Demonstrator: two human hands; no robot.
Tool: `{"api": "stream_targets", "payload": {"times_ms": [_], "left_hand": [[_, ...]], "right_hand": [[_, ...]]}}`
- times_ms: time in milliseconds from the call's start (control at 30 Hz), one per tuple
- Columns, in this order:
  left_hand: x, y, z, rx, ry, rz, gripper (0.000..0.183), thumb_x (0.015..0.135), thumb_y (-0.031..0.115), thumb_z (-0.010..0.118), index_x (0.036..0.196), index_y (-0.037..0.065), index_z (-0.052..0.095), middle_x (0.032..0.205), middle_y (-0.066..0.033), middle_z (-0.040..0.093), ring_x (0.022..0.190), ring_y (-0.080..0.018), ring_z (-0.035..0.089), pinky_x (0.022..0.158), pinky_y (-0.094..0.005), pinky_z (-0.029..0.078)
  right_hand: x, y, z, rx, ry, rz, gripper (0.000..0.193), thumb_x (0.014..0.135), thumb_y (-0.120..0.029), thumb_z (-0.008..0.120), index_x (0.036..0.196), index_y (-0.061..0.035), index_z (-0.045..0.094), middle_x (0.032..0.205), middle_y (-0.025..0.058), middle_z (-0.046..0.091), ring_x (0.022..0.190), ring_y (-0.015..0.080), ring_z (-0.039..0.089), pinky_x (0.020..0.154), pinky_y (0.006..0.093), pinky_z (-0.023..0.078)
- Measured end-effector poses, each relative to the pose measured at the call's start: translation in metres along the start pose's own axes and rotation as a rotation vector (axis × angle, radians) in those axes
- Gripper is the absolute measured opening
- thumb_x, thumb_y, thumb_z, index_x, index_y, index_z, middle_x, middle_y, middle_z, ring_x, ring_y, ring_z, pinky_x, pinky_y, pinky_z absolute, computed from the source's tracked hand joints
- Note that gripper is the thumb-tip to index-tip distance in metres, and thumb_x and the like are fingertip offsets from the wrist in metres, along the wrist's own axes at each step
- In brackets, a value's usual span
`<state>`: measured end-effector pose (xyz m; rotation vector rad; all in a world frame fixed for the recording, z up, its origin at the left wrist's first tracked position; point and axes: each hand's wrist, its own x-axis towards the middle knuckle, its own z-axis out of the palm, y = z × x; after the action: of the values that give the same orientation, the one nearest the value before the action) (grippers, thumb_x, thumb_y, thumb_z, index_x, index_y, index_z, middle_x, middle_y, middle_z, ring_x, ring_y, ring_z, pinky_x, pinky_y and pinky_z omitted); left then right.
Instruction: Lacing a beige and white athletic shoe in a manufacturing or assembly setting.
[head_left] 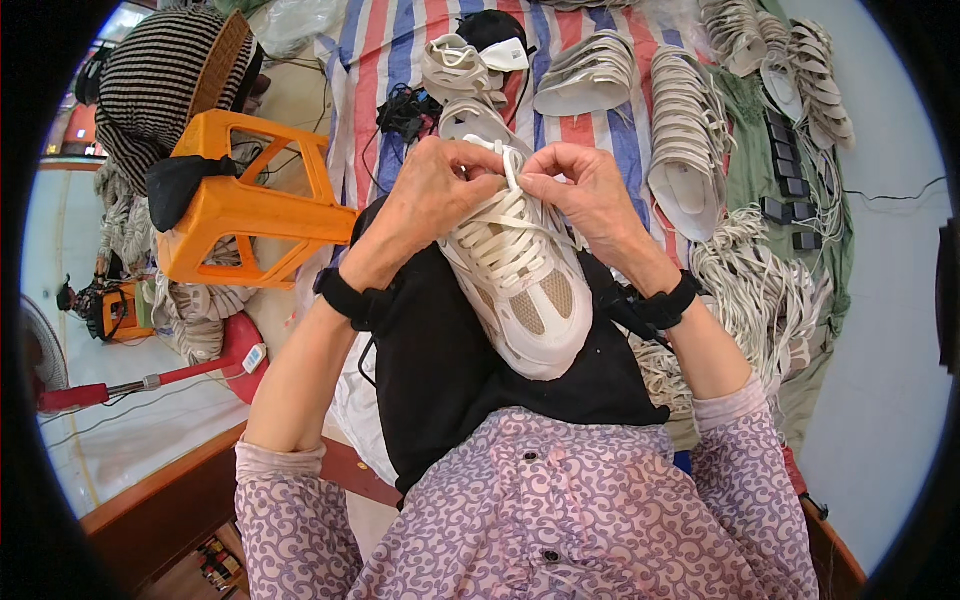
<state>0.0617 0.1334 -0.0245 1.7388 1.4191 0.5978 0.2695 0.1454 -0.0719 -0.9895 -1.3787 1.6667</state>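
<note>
1. Shoe (520, 305), white with beige mesh: located on the black cloth (430, 345) over the lap, toe toward the wearer, near the striped sheet (575, 128). Remaining items follow by size.
2. Striped sheet: red, white and blue; spread out beyond the shoe, bearing further shoe parts.
3. Black cloth: lies beneath the shoe and shows on both sides of it.
4. Stool (215, 150): orange, tipped on its side, left of the sheet.
5. Lace heap (750, 285): pale, tangled, right of the lap.
6. Stack (690, 130) of pale shoe parts: nested in a row, at the right of the sheet.
7. Left hand (435, 185): thumb and forefinger pinch the lace at the shoe's upper end.
8. Right hand (590, 195): thumb and forefinger likewise grasp the lace, just beside the left fingertips.
9. Wristbands: black, one on each wrist, left (360, 300) and right (665, 305).
10. Lace (511, 165): cream, flat, raised between the hands; crossed rows run down toward the toe.
</note>
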Motion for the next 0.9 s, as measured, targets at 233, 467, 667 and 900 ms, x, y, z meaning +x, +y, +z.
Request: {"api": "stream_targets", "payload": {"times_ms": [233,467,667,900], "left_hand": [[0.003,-0.002,0.002,-0.098,0.030,-0.046,0.023,0.077,0.016,0.070,0.091,-0.002,0.074,0.066,-0.0076,0.065,0.064,-0.0090,0.056,0.062,-0.0267,0.048],[0.011,0.008,-0.003,0.182,0.064,0.070,0.016,0.079,0.012,0.068,0.082,-0.004,0.069,0.061,-0.0002,0.058,0.061,-0.0055,0.050,0.053,-0.0252,0.041],[-0.002,-0.016,-0.033,0.355,0.294,0.192,0.015,0.078,0.011,0.064,0.083,-0.003,0.069,0.058,-0.0032,0.053,0.056,-0.0088,0.050,0.052,-0.0273,0.041],[-0.076,-0.072,-0.106,0.397,0.473,-0.124,0.015,0.083,0.011,0.061,0.082,-0.004,0.064,0.062,-0.0019,0.050,0.059,-0.0075,0.045,0.054,-0.0255,0.038]], "right_hand": [[-0.019,-0.017,0.013,-0.477,0.177,-0.505,0.007,0.078,-0.007,0.073,0.083,-0.0046,0.068,0.086,0.0077,0.065,0.087,0.0238,0.061,0.079,0.0348,0.047],[-0.024,-0.019,0.026,-1.064,0.011,-0.782,0.017,0.080,-0.006,0.067,0.094,-0.0073,0.059,0.098,0.0077,0.055,0.100,0.0252,0.053,0.083,0.0412,0.038],[-0.009,-0.045,0.020,-0.725,-0.139,-0.422,0.008,0.083,-0.005,0.066,0.089,-0.0012,0.063,0.083,0.0063,0.062,0.082,0.0200,0.059,0.075,0.0338,0.044],[0.022,-0.071,-0.019,-0.222,-0.527,0.136,0.011,0.088,-0.007,0.071,0.097,-0.0007,0.070,0.089,-0.0009,0.068,0.084,0.0056,0.062,0.080,0.0212,0.050]]}}
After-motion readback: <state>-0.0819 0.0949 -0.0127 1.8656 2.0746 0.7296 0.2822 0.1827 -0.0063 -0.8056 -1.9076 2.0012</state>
